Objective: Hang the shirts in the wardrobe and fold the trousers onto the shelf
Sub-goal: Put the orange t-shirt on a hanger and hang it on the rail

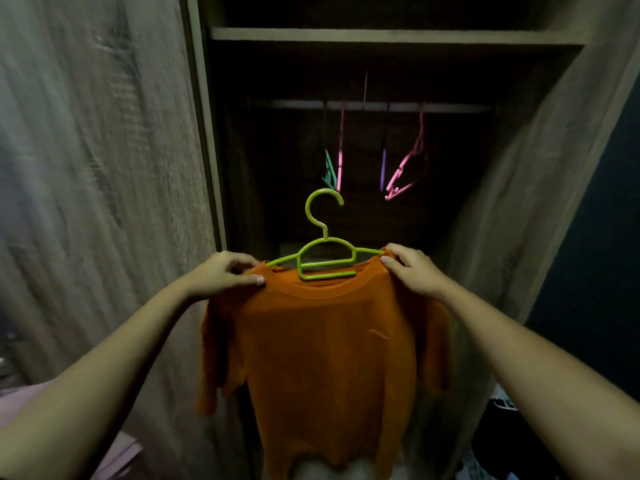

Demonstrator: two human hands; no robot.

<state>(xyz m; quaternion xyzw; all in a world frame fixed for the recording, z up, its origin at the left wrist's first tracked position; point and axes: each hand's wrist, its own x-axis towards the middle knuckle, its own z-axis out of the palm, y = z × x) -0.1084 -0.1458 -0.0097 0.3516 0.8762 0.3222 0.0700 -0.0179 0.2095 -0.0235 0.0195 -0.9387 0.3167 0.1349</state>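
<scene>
An orange shirt (322, 355) hangs on a lime green hanger (322, 233) in front of the open wardrobe. My left hand (225, 271) pinches the shirt's left shoulder over the hanger arm. My right hand (412, 268) pinches the right shoulder at the hanger's other end. The hook points up, below the wardrobe rail (374, 106). The shirt's lower hem is cut off by the frame's bottom edge.
Several empty hangers, pink (408, 164), green (330, 169) and purple (383, 168), hang on the rail. A shelf (394, 38) runs above it. Wooden wardrobe panels (104, 168) stand left and right. Pinkish fabric (20, 396) lies at lower left, dark items at lower right.
</scene>
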